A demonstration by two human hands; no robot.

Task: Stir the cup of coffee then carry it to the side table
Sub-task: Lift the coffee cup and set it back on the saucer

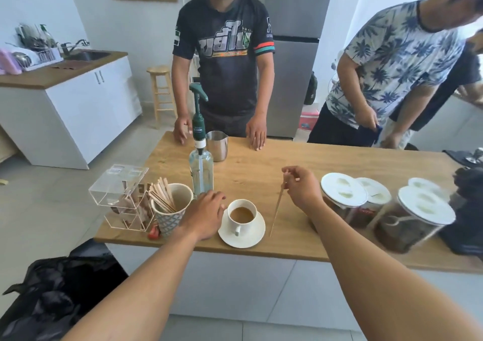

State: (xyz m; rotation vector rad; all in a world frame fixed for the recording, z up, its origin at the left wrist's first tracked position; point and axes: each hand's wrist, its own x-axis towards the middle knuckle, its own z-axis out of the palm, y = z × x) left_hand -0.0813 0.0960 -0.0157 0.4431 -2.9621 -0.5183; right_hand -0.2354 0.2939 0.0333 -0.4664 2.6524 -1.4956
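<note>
Wooden counter (261,178) bearing, near its front edge, a white saucer (251,236) with the coffee cup (241,215) on it. Left hand (206,215), open and empty, rests just left of the saucer, beside a patterned cup of stir sticks (171,210). Right hand (300,186) pinches a wooden stirrer (277,207) right of the cup, tip angled down toward the counter

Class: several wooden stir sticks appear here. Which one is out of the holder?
The stick pinched in the right hand, hanging right of the coffee cup. The others stand bunched in the patterned cup.
</note>
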